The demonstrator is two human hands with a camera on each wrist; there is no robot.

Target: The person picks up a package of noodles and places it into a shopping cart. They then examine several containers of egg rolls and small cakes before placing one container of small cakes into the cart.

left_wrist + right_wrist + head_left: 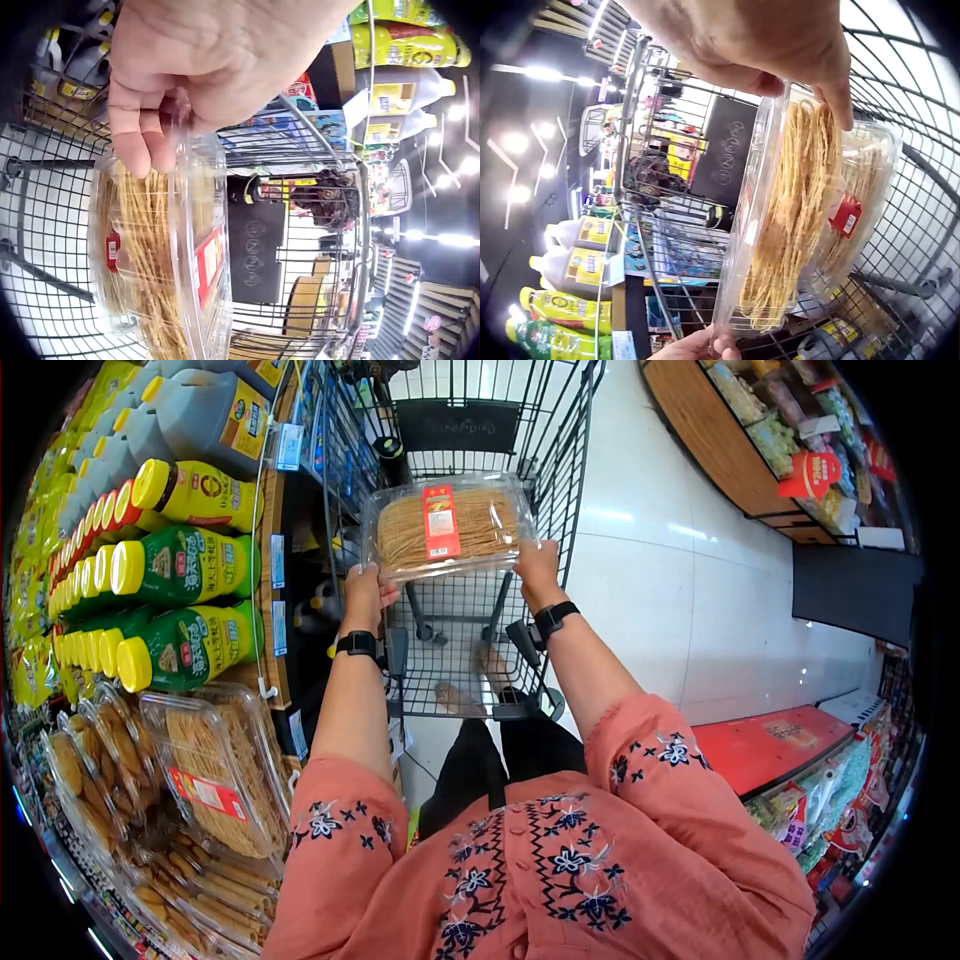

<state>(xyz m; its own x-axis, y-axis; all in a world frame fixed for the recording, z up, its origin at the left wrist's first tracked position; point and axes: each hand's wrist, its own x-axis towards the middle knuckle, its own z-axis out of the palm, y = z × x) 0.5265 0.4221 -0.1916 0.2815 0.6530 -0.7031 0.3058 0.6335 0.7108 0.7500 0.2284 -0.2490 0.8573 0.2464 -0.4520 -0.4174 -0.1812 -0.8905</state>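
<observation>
A clear plastic box of thin brown sticks [445, 525] with a red label is held level over a wire shopping cart. My left hand [366, 595] grips its near left corner, fingers curled over the edge in the left wrist view [180, 82]. At the near right corner my right hand [538, 572] pinches the rim; the right wrist view shows that hand [780, 45] above the sticks [791, 217]. Both wrist views show what looks like a second such box [862, 187] against the underside of the first, with its own red label.
The cart's wire side [572, 470] rises around the box, with a dark panel [458, 426] at its far end. Bottles [190, 565] and similar boxes [215, 770] fill the left shelf. Tiled floor [640, 560], a red surface [770, 745] and packaged goods lie to the right.
</observation>
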